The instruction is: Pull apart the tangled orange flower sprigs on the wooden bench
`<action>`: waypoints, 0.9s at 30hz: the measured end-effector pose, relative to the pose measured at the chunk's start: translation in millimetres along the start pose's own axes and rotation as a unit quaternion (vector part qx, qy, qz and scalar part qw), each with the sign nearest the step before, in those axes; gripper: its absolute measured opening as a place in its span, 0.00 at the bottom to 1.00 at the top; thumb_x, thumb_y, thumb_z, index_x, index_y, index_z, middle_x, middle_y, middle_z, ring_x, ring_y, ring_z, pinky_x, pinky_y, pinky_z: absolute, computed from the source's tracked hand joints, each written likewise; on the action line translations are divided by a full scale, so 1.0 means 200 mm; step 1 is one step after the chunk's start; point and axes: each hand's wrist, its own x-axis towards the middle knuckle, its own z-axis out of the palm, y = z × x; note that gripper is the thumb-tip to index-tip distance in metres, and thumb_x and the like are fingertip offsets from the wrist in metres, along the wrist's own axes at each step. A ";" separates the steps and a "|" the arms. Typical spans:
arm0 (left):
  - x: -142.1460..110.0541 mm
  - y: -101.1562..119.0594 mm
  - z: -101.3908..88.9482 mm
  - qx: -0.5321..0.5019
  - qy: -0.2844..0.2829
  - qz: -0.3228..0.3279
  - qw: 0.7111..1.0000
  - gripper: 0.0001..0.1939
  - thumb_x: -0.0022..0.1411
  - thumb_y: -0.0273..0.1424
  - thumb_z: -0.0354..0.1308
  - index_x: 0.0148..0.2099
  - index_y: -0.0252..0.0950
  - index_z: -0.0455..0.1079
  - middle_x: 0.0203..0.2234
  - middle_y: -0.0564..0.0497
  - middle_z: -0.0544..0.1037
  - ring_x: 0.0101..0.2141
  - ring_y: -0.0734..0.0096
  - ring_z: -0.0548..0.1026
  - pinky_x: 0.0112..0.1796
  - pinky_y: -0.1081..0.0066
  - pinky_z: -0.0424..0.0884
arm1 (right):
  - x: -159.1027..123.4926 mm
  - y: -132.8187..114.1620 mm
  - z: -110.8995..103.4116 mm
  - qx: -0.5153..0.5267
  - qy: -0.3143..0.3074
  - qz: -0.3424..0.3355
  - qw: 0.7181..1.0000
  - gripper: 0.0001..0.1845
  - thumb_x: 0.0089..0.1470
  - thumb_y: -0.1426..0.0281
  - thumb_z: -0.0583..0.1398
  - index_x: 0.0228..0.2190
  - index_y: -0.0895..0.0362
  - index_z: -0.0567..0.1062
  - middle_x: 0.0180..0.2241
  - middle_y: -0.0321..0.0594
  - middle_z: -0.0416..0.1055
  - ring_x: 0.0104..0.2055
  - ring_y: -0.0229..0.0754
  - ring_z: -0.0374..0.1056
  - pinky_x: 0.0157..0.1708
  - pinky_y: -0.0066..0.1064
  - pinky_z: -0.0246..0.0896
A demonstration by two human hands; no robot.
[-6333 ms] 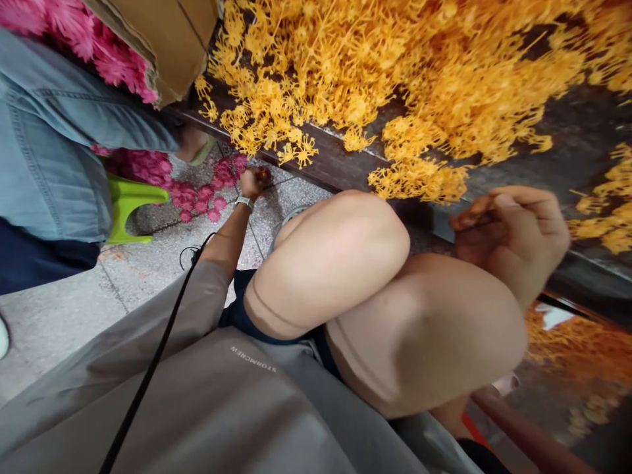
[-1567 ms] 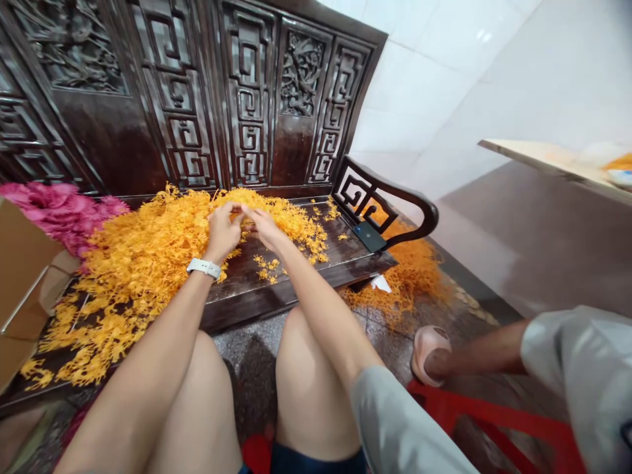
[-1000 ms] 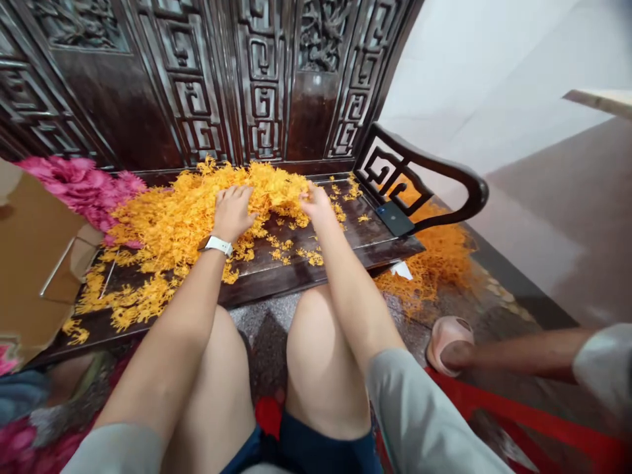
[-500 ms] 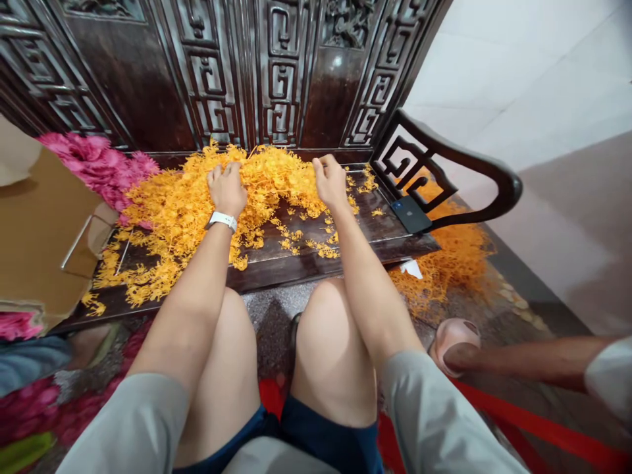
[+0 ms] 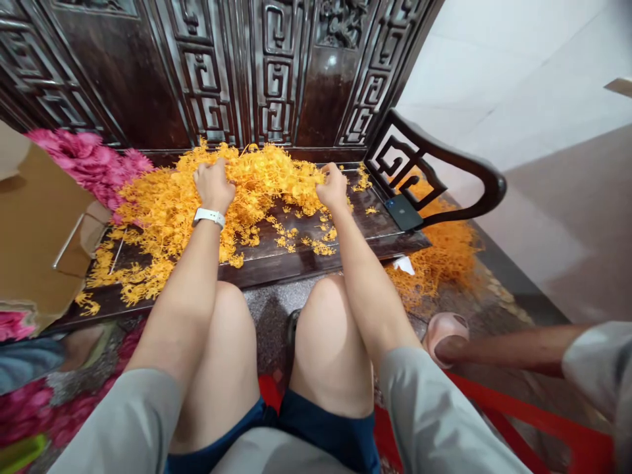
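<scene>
You are digging your curled left hand (image 5: pixel 213 187) and right hand (image 5: pixel 334 187) into the orange flower sprays (image 5: pixel 257 178) heaped on the carved dark-wood bench (image 5: pixel 276 270), though whether either is gripping any cannot be told.

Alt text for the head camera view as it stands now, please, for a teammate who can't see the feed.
The left hand and right hand rest in a heap of orange flower sprays on a dark carved wooden bench. A white watch circles the left wrist; a phone lies near the armrest, pink flowers at far left.
</scene>
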 end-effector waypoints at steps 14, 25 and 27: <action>-0.16 0.30 0.07 -0.011 -0.050 0.213 0.976 0.38 0.70 0.35 0.59 0.79 0.41 0.63 0.79 0.40 0.63 0.77 0.34 0.55 0.74 0.35 0.49 | -0.15 -0.33 0.04 0.596 -0.219 0.210 0.743 0.09 0.65 0.70 0.68 0.34 0.55 0.75 0.25 0.32 0.71 0.29 0.34 0.69 0.32 0.26 0.68; 0.05 0.08 0.03 -0.053 0.018 0.056 0.997 0.36 0.69 0.33 0.62 0.77 0.43 0.66 0.74 0.35 0.68 0.73 0.30 0.61 0.71 0.33 0.58 | -0.17 -0.38 -0.13 0.549 -0.228 0.220 0.773 0.21 0.65 0.51 0.72 0.39 0.53 0.73 0.18 0.21 0.44 0.18 0.30 0.43 0.16 0.25 0.44; 0.07 0.07 0.01 -0.058 0.026 0.040 0.997 0.36 0.68 0.34 0.65 0.76 0.43 0.67 0.72 0.35 0.69 0.73 0.29 0.61 0.71 0.32 0.58 | -0.16 -0.37 -0.14 0.533 -0.206 0.207 0.794 0.22 0.64 0.52 0.73 0.39 0.53 0.72 0.18 0.22 0.45 0.19 0.30 0.46 0.16 0.25 0.46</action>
